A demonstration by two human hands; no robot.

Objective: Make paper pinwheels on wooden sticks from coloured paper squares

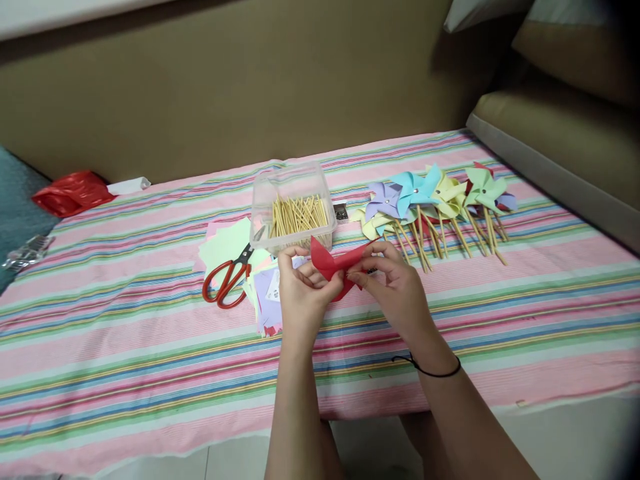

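A red paper pinwheel [327, 261], its blades partly folded in, is held up above the striped cloth between both hands. My left hand [307, 287] pinches its near left side, the thumb pressed over the paper. My right hand [393, 283] grips the right side with thumb and fingertips close to the middle. Whether a pin sits at its centre is hidden by the fingers. Just beyond the hands stands a clear plastic box [293, 179] of short wooden sticks [299, 217]. Cut paper pieces [267, 300] lie beside my left hand.
Red-handled scissors [227, 283] rest on pale paper sheets [233, 243] to the left. Several finished pinwheels on sticks [416, 190] lie at the right. A small dark packet [341, 212] is beside the box. A red plastic bag [75, 193] sits at the far left, and a cushion [560, 140] borders the right.
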